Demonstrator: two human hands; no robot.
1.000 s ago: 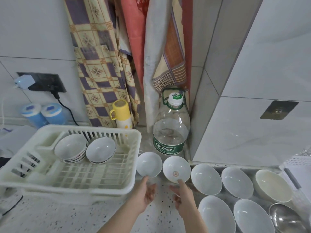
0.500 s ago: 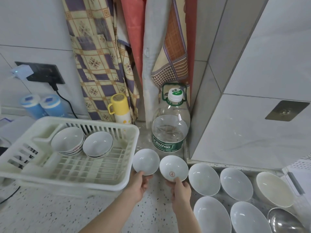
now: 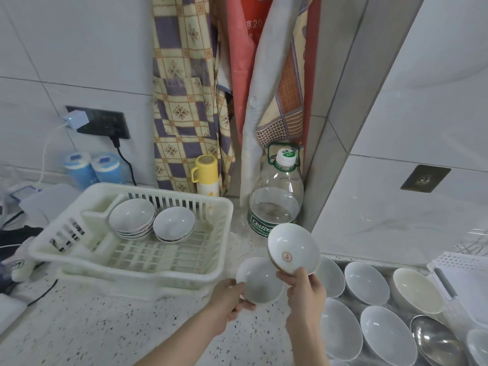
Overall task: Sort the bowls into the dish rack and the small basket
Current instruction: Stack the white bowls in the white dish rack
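Observation:
My left hand (image 3: 228, 299) grips a plain white small bowl (image 3: 258, 280) by its near rim. My right hand (image 3: 303, 286) holds a second small bowl with a red emblem inside (image 3: 293, 248), lifted and tilted toward me, just above and right of the first. The white dish rack (image 3: 79, 256) stands to the left and holds a stack of small bowls (image 3: 132, 217) and another small stack (image 3: 174, 224) at its back. Several larger white bowls (image 3: 367, 282) lie in rows at the right. A white perforated basket (image 3: 464, 262) shows at the right edge.
A big clear water bottle (image 3: 276, 199) stands in the corner behind the held bowls, a yellow flask (image 3: 206, 175) beside it. Hanging cloths (image 3: 190, 88) cover the wall. A steel bowl (image 3: 435, 342) lies at lower right. Two blue containers (image 3: 92, 170) and cables sit at left.
Both hands have picked their bowls up off the counter. The emblem bowl has risen and tilted; the plain bowl has come nearer me and toward the right hand.

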